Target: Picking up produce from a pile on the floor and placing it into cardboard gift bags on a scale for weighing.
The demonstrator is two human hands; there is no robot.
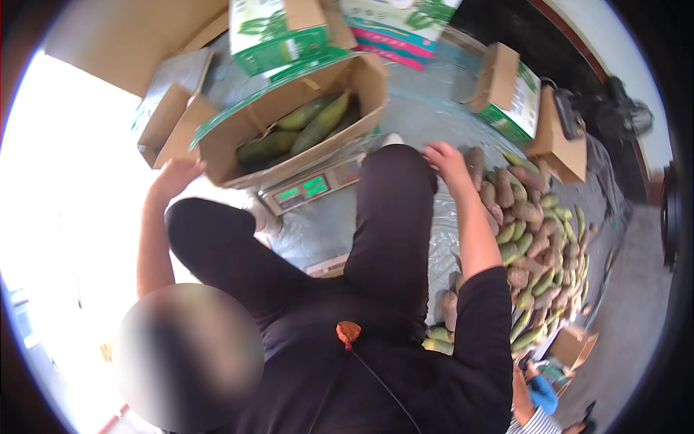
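An open carton (231, 148), brown inside with a green-edged flap, sits on a digital scale (314, 186) with lit green displays. Several long green melon-like fruits (318, 126) lie inside it. Beside the carton's left corner is my left hand (177, 179), fingers loosely bent; whether they touch the cardboard I cannot tell. My right hand (450, 165) is by my right knee, its fingers loosely bent and nothing visible in them. Just right of that hand begins a large heap of long brown and green fruits or roots (524, 210), spread over plastic sheeting.
Green-and-white cartons (278, 36) stand behind the open one, with another open box (170, 126) at left. More cartons (510, 94) sit at the far right near a black fan (625, 112). Part of another person in a striped garment (538, 421) shows at lower right.
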